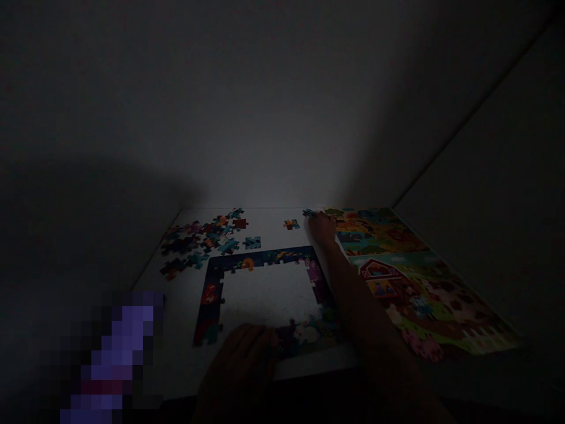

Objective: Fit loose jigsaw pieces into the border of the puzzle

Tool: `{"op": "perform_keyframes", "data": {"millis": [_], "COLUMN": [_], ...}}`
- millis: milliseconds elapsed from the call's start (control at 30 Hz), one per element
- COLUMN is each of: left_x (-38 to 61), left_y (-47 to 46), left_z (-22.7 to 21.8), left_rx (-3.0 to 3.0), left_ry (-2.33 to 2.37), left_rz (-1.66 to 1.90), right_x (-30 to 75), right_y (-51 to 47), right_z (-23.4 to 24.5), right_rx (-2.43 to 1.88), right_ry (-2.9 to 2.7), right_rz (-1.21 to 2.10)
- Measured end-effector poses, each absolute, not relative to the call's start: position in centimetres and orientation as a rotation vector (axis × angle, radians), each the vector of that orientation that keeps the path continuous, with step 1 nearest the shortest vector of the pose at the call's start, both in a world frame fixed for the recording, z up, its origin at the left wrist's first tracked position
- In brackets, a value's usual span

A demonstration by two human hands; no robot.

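The scene is very dim. A jigsaw border frame (265, 259), with an empty white middle, lies on a white table (273, 218). My left hand (241, 362) rests flat on the frame's near edge, fingers spread. My right arm stretches across the frame's right side, and my right hand (321, 227) reaches the far edge of the table, fingers pinched at a small blue puzzle piece (308, 212). A lone piece (291, 224) lies just left of that hand. Several loose pieces (200, 238) are heaped at the far left.
A colourful farm picture sheet (410, 282) with a red barn lies to the right of the frame. Dark walls stand behind and to the right of the table. A blurred purple patch (110, 359) sits at the lower left.
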State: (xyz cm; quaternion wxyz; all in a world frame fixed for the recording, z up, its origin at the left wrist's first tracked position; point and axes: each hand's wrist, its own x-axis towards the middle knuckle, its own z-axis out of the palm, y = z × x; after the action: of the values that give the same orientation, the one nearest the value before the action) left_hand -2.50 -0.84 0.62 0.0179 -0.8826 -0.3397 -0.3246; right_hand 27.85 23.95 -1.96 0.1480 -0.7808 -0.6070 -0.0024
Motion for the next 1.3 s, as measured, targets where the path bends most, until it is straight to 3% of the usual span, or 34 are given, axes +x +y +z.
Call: {"op": "perform_keyframes", "data": {"millis": [633, 1300], "left_x": [-2.7, -2.9], "left_y": [-1.6, -1.5], "left_z": [-1.2, -2.1], "left_rx": [-2.472, -2.392], "left_ry": [-1.300, -1.262], "left_rz": [-1.086, -1.050], "right_x": [28.1, 28.8], "right_y": [22.4, 22.9], "right_z": [-1.8, -2.2], "right_rx": [-2.160, -2.068], "right_ry": [-1.567, -1.547], "right_rz": [0.036, 0.161]}}
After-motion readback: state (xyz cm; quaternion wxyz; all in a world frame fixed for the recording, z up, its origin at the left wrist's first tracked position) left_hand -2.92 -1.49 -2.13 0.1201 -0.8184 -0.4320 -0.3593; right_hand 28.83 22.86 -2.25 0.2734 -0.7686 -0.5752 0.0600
